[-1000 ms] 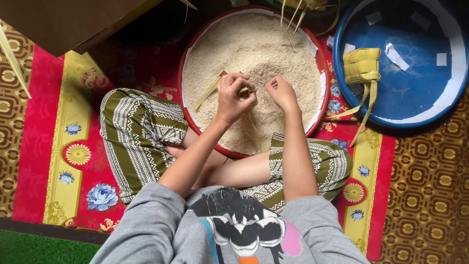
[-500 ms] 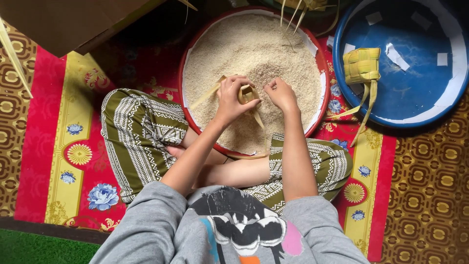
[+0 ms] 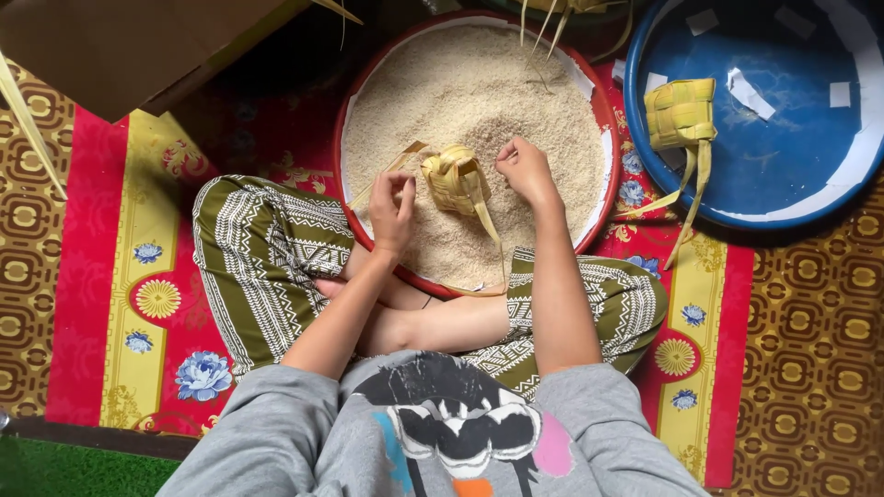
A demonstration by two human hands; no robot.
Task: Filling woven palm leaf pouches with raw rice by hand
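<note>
I see my left hand (image 3: 393, 204) pinching a palm-leaf strip of the woven leaf pouch (image 3: 456, 180), which sits just right of it on the rice (image 3: 479, 92). My right hand (image 3: 523, 169), fingers curled, grips the pouch's far side, over the red-rimmed tray (image 3: 603, 110).
</note>
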